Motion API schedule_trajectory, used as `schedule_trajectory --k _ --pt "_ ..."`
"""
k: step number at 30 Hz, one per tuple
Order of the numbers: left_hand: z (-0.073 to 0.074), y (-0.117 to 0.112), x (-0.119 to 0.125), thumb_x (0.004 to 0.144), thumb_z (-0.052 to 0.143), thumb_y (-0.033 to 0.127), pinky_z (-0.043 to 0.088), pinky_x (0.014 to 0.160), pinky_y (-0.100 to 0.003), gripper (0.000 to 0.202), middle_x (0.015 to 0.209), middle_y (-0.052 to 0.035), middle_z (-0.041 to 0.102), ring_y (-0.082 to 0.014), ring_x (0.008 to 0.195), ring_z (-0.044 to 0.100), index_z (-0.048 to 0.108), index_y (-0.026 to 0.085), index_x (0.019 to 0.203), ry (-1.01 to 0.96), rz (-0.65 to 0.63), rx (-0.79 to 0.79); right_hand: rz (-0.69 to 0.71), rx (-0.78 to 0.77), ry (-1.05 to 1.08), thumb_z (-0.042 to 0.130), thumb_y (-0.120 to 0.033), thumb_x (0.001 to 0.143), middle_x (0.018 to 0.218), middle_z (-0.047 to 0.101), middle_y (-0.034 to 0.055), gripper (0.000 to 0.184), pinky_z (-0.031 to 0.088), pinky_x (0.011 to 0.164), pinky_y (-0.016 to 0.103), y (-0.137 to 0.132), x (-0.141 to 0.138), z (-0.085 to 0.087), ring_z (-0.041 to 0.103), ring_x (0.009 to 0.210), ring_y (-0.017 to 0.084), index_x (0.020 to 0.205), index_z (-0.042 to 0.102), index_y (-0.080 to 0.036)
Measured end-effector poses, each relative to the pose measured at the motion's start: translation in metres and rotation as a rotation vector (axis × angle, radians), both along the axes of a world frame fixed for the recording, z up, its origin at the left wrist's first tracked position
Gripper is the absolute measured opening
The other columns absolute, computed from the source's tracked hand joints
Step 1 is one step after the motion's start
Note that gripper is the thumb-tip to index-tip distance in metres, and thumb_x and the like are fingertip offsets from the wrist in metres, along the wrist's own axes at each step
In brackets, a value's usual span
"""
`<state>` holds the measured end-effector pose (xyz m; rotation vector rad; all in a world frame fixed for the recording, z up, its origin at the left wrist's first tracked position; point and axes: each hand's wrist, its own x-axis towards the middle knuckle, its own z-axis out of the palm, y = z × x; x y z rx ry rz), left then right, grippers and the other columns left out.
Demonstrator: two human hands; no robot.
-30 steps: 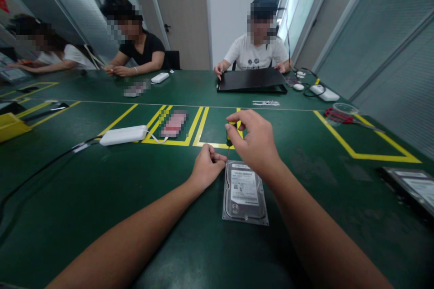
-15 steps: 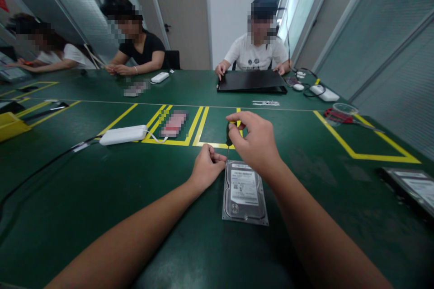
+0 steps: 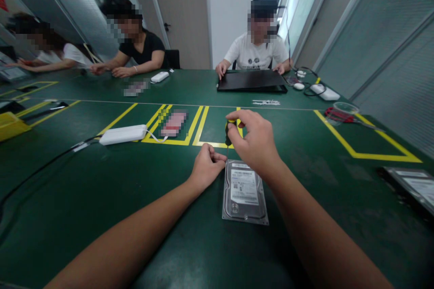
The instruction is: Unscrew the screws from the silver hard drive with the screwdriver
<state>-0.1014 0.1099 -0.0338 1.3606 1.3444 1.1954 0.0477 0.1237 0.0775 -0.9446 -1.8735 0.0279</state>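
Observation:
A silver hard drive (image 3: pixel 244 192) with a white label lies flat on the green table (image 3: pixel 135 189) in front of me. My right hand (image 3: pixel 256 142) is closed round the black and yellow handle of a small screwdriver (image 3: pixel 228 133), held upright with its thin tip down at the drive's far left corner. My left hand (image 3: pixel 206 167) rests on the table just left of that corner, its fingertips pinched together at the screwdriver's tip.
A white power bank (image 3: pixel 122 134) with a cable lies to the left, by yellow tape boxes. Another hard drive (image 3: pixel 412 187) lies at the right edge. Red-handled tools (image 3: pixel 339 115) lie far right. Three people sit across the table; one holds a black panel (image 3: pixel 252 81).
My right hand's fingers have shifted slightly round the screwdriver handle, as if twisting it. The left hand and the drive have stayed in place.

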Motion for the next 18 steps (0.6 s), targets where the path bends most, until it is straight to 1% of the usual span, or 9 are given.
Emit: schedule_trajectory --k 4,6,10,13,16,18 --pt "-0.0006 0.0001 -0.0004 0.067 0.062 0.008 0.048 0.067 -0.027 0.038 0.079 0.0012 0.071 -0.0165 0.073 0.068 0.033 0.023 0.085 0.012 -0.001 0.003 0.0 -0.019 -0.003 0.06 -0.019 0.084 0.093 0.065 0.0046 0.013 0.042 0.079 0.03 -0.0005 -0.0003 0.0003 0.055 0.084 0.016 0.094 0.067 -0.015" --pt "-0.0012 0.0003 -0.0007 0.067 0.062 0.007 0.048 0.067 -0.027 0.038 0.079 0.0011 0.071 -0.0167 0.073 0.069 0.033 0.023 0.086 0.016 -0.004 0.005 -0.013 -0.038 -0.003 0.06 -0.021 0.084 0.094 0.064 0.0045 0.012 0.042 0.078 0.03 -0.0003 -0.0003 0.0005 0.055 0.083 0.016 0.094 0.067 -0.016" --pt "-0.0023 0.0007 -0.0009 0.067 0.062 0.008 0.047 0.067 -0.027 0.037 0.08 0.001 0.072 -0.0164 0.073 0.069 0.033 0.023 0.085 0.023 -0.004 0.007 -0.03 -0.062 -0.009 0.055 -0.019 0.084 0.093 0.067 0.0035 0.017 0.041 0.079 0.032 0.0005 -0.0001 0.0 0.055 0.08 0.016 0.097 0.066 -0.017" --pt "-0.0025 0.0009 -0.0009 0.067 0.062 0.008 0.047 0.067 -0.027 0.037 0.079 0.0014 0.072 -0.0161 0.072 0.068 0.033 0.023 0.086 0.024 -0.004 0.008 -0.02 -0.043 -0.002 0.054 -0.016 0.083 0.092 0.067 0.0041 0.019 0.042 0.081 0.032 0.0005 -0.0002 -0.0006 0.056 0.082 0.017 0.097 0.067 -0.016" --pt "-0.0023 0.0011 -0.0008 0.067 0.062 0.008 0.048 0.067 -0.027 0.037 0.079 0.0016 0.071 -0.0164 0.073 0.069 0.033 0.023 0.086 0.022 -0.004 0.007 -0.017 -0.031 0.017 0.058 -0.019 0.083 0.097 0.063 0.0063 0.016 0.043 0.079 0.03 0.0001 -0.0002 -0.0006 0.056 0.088 0.017 0.097 0.067 -0.015" --pt "-0.0021 0.0011 -0.0008 0.067 0.061 0.007 0.048 0.067 -0.028 0.038 0.079 0.0015 0.072 -0.0169 0.074 0.069 0.033 0.023 0.086 0.021 -0.004 0.005 -0.024 -0.042 0.007 0.061 -0.023 0.084 0.096 0.061 0.0065 0.015 0.043 0.078 0.03 0.0002 -0.0001 -0.0003 0.055 0.088 0.018 0.096 0.067 -0.016"
